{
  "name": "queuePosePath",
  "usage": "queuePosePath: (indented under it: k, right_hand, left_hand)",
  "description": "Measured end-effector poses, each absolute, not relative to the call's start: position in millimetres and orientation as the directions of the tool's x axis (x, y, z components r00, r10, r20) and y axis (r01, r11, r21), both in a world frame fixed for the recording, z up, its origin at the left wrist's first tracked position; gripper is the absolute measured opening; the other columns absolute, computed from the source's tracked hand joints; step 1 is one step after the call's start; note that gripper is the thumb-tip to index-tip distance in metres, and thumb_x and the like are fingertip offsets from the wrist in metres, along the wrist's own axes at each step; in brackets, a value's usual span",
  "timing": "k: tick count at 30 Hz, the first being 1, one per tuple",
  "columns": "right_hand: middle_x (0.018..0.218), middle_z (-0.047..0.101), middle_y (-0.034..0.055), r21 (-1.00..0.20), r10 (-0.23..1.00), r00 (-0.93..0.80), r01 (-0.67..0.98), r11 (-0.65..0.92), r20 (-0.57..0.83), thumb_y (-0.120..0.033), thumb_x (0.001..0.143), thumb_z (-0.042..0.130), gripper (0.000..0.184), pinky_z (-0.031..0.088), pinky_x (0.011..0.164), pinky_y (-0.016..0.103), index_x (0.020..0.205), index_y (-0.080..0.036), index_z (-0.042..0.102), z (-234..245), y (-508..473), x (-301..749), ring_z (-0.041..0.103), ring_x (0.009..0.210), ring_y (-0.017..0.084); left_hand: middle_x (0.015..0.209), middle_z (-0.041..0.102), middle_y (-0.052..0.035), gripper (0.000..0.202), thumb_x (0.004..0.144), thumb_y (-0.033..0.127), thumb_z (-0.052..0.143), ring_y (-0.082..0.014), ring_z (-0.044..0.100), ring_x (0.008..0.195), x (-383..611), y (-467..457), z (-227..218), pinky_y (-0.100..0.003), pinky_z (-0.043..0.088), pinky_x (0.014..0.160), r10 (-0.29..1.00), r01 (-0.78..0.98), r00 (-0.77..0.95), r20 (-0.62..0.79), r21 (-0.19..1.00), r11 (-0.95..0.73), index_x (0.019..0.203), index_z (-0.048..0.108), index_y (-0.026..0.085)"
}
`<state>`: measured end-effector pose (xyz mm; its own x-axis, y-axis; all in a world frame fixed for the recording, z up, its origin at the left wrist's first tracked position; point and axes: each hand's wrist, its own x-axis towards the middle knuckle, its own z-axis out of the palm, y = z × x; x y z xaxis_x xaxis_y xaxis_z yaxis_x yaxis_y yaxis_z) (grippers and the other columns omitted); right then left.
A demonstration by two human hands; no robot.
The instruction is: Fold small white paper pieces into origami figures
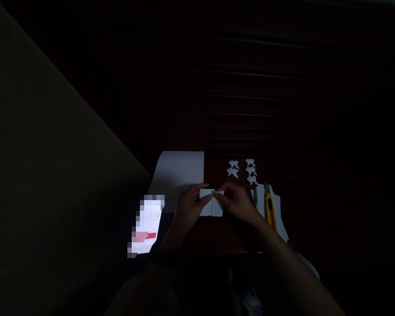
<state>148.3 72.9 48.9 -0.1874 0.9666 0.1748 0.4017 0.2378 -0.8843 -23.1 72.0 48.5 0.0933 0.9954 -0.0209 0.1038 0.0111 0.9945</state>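
Observation:
A small white piece of paper (216, 208), with a crease or edge line running down its middle, lies between my hands on the dark table. My left hand (189, 208) grips its left side, thumb on top near the middle line. From the right, my right hand (238, 202) pinches the upper edge of the paper, its thumb and fingertips close to my left thumb. The fingers' undersides are hidden. Beyond my right hand stand several small folded paper figures (233, 172) in two columns.
A large white sheet (181, 171) lies behind my left hand. A lit phone screen (148, 224), partly blurred out, glows at the left. On the right a yellow utility knife (270, 210) rests on white papers (281, 219). A pale wall (52, 153) rises at the left. The room is dark.

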Motion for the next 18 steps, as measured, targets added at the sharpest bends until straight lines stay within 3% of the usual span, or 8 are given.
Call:
queuePosePath:
  k: [5, 12, 18]
  right_hand:
    - [0.072, 0.063, 0.0000, -0.850, 0.965, -0.184, 0.463, 0.253, 0.187, -0.031, 0.082, 0.054, 0.014, 0.040, 0.057, 0.023, 0.087, -0.020, 0.062, 49.7, 70.7, 147.5, 0.055, 0.062, 0.013]
    - [0.077, 0.065, 0.0006, -0.830, 0.959, -0.148, 0.481, 0.283, 0.241, -0.029, 0.083, 0.053, 0.014, 0.043, 0.062, 0.026, 0.092, -0.022, 0.061, 51.4, 69.3, 143.9, 0.058, 0.064, 0.015]
    - [0.095, 0.066, 0.0028, -0.826, 0.946, -0.141, 0.463, 0.323, 0.291, -0.027, 0.085, 0.051, 0.020, 0.045, 0.078, 0.029, 0.103, -0.023, 0.059, 52.7, 68.6, 142.2, 0.061, 0.085, 0.018]
  left_hand:
    - [0.088, 0.070, -0.0081, 0.022, 0.072, 0.027, 0.065, -0.0224, 0.066, 0.081, -23.2, 72.2, 47.3, -0.031, 0.052, 0.069, 0.993, 0.142, 0.085, -0.080, 0.988, 0.067, 0.091, 0.067, 0.017]
    - [0.096, 0.070, -0.0093, 0.027, 0.072, 0.026, 0.064, -0.0228, 0.065, 0.086, -22.5, 71.3, 50.6, -0.031, 0.052, 0.072, 0.986, 0.071, 0.104, -0.131, 0.990, 0.125, 0.096, 0.068, 0.016]
    - [0.096, 0.070, -0.0105, 0.030, 0.071, 0.026, 0.065, -0.0246, 0.066, 0.085, -24.0, 72.2, 49.8, -0.033, 0.052, 0.072, 0.978, 0.026, 0.109, -0.176, 0.984, 0.175, 0.098, 0.067, 0.014]
